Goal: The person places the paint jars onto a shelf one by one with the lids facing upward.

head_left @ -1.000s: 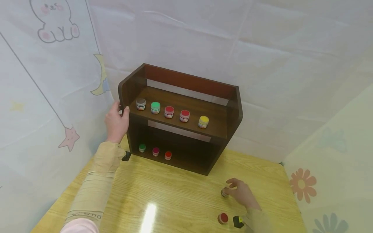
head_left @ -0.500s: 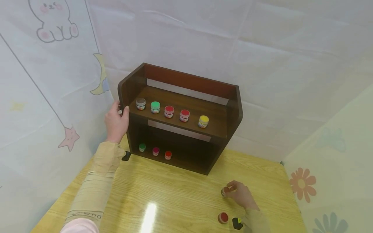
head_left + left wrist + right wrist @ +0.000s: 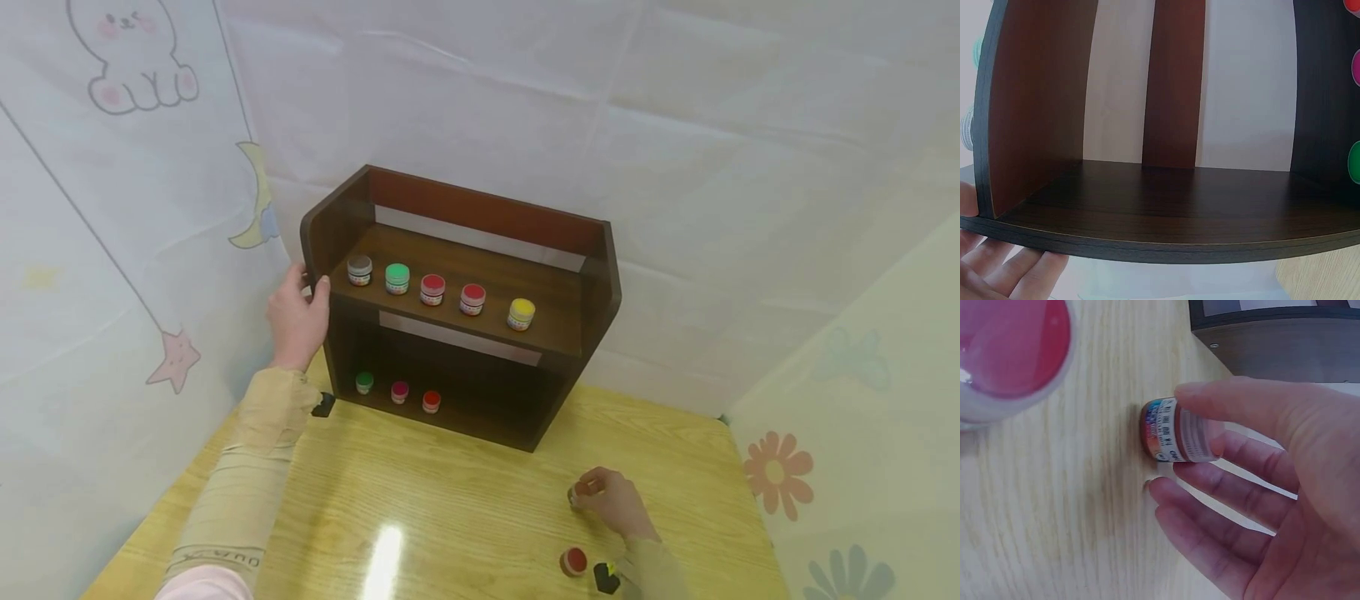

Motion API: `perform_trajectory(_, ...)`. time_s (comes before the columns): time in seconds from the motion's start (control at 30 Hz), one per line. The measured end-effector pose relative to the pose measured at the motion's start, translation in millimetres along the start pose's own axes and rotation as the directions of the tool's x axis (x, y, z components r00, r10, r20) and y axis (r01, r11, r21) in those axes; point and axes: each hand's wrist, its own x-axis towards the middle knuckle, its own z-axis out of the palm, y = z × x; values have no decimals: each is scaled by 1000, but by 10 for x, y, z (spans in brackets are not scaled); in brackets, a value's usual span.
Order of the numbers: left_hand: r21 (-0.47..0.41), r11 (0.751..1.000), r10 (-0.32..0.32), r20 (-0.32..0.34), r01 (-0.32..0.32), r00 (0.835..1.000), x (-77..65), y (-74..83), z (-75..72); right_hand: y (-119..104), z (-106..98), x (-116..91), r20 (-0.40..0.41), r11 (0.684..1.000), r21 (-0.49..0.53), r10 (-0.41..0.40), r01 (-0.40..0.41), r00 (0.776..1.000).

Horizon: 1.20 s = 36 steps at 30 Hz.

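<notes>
My left hand (image 3: pixel 297 321) grips the side panel of a dark brown two-tier shelf (image 3: pixel 480 333), its thumb inside the front edge. In the left wrist view the fingers (image 3: pixel 1038 275) curl round the outside of that panel (image 3: pixel 1172 212). On the right, my right hand (image 3: pixel 617 504) pinches a small paint jar (image 3: pixel 1166 431) with reddish-brown contents and a printed label. The thumb (image 3: pixel 1210 400) lies on one side of the jar, fingers on the other, close over the table. A second jar with a dark red lid (image 3: pixel 573 562) stands nearer the front.
The upper shelf bears a row of several jars: grey-brown (image 3: pixel 360 270), green (image 3: pixel 397 279), two red and a yellow one (image 3: pixel 521 314). Green (image 3: pixel 364 382), magenta (image 3: pixel 400 392) and red (image 3: pixel 431 402) jars stand on the lower shelf. Printed cloth (image 3: pixel 712 167) hangs around the wooden table (image 3: pixel 465 517).
The fingers of my right hand have drawn in around the brown jar, and the hand has shifted slightly left. My left hand keeps its grip on the shelf.
</notes>
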Motion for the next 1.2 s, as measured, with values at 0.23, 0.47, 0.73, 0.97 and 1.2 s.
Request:
perform_trajectory(0.23,17,1000,-5,-21,6,1000,-5,-23,-6,3,39,5,-18,1000,-10,-12,12,1000)
perform_trajectory(0.47,11,1000,-13,-14,14,1000,-10,-22,-9,30,55,15,-34,1000,-15,-27,26,999)
perform_trajectory(0.73,-4,1000,-23,-8,23,1000,-16,-18,-5,65,82,23,-39,1000,-3,-9,9,999)
perform_trajectory(0.97,1,1000,-22,-7,22,1000,-19,-12,-2,70,99,20,-44,1000,0,-7,7,999)
perform_trajectory(1.2,8,1000,-18,-9,18,1000,-14,-14,8,83,112,23,-68,1000,-17,-13,11,998)
